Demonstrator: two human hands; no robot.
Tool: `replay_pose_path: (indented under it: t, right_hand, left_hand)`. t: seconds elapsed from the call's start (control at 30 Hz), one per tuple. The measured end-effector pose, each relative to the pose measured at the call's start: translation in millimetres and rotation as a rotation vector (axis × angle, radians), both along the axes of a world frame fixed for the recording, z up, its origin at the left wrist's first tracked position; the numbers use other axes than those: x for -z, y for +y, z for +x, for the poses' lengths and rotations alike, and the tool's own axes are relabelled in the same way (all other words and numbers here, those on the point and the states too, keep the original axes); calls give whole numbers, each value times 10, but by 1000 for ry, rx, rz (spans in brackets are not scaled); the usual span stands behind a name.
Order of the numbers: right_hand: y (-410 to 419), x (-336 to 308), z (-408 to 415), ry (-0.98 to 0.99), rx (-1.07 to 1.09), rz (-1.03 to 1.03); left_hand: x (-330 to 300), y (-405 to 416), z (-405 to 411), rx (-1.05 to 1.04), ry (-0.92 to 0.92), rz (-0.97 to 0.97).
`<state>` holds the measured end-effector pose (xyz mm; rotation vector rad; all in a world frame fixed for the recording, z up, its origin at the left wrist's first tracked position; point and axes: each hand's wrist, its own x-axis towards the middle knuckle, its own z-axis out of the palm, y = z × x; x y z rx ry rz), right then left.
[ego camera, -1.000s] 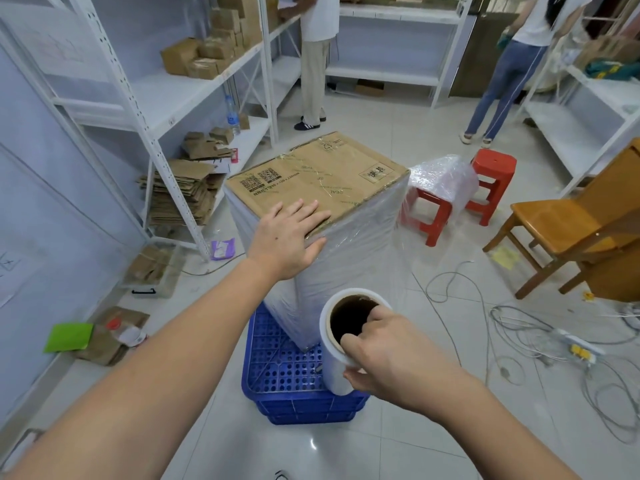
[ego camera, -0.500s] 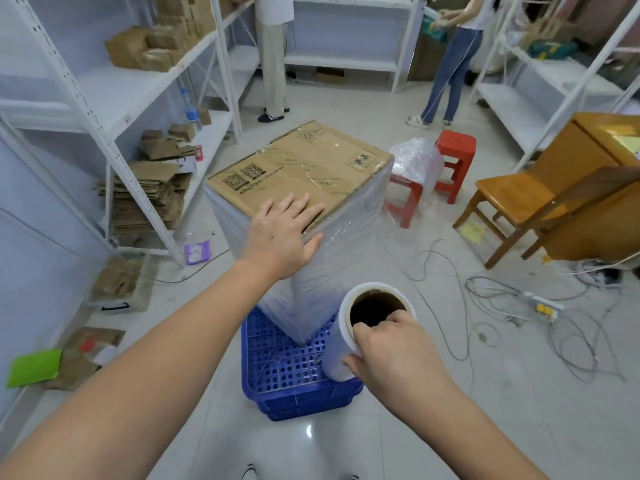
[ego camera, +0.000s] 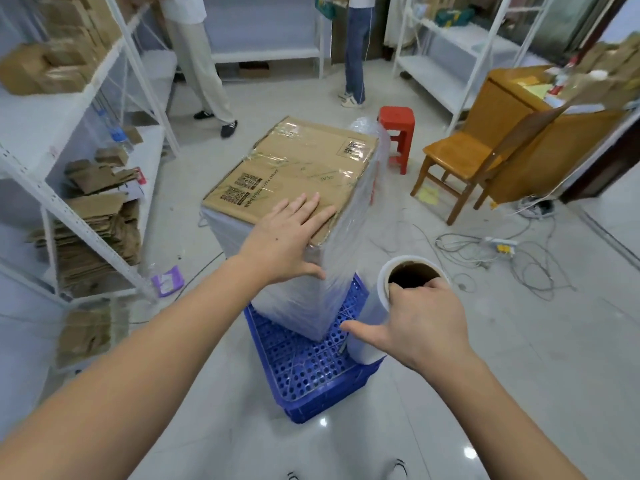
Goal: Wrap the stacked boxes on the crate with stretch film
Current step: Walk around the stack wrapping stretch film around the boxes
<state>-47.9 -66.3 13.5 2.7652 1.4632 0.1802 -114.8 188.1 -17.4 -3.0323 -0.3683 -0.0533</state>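
Note:
The stacked boxes (ego camera: 294,174) stand on a blue perforated crate (ego camera: 308,368), their sides covered in clear stretch film. My left hand (ego camera: 287,240) presses flat on the near corner of the top carton, fingers straight. My right hand (ego camera: 412,320) holds the stretch film roll (ego camera: 377,306) upright to the right of the stack, fingers hooked into its cardboard core and thumb stretched out to the left. A sheet of film runs from the roll to the right face of the stack.
White shelving (ego camera: 69,188) with flattened cardboard lines the left. Two people (ego camera: 197,64) stand at the back. A red stool (ego camera: 396,129), a wooden chair (ego camera: 460,161) and desk, and loose cables (ego camera: 498,251) occupy the floor to the right.
I have stepped round the stack to the right, so the boxes now sit further left in view. The roll travelled right with my right hand, and the left hand stayed on the top corner.

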Motion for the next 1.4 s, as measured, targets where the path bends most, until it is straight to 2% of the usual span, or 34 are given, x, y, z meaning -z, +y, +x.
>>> replay_pose_path:
  t: [0.1, 0.3, 0.53, 0.8, 0.97, 1.17, 1.4]
  right_hand:
    - [14, 20, 8, -24, 32, 19]
    - [-57, 215, 90, -207, -107, 14]
    - [-141, 161, 189, -160, -265, 25]
    - [-72, 182, -82, -113, -673, -11]
    - [15, 189, -185, -85, -785, -15]
    - [-60, 142, -309, -10, -677, -87]
    - [-110, 251, -506, -19, -371, 81]
  left_hand:
    - [34, -7, -11, 19, -28, 36]
    - [21, 24, -8, 13, -32, 48]
    - [-35, 16, 16, -9, -8, 34]
    - [-21, -24, 6, -20, -12, 40]
    - [0, -49, 4, -34, -24, 34]
    - [-19, -66, 40, -63, -27, 22]
    - [-31, -129, 54, -89, -30, 28]
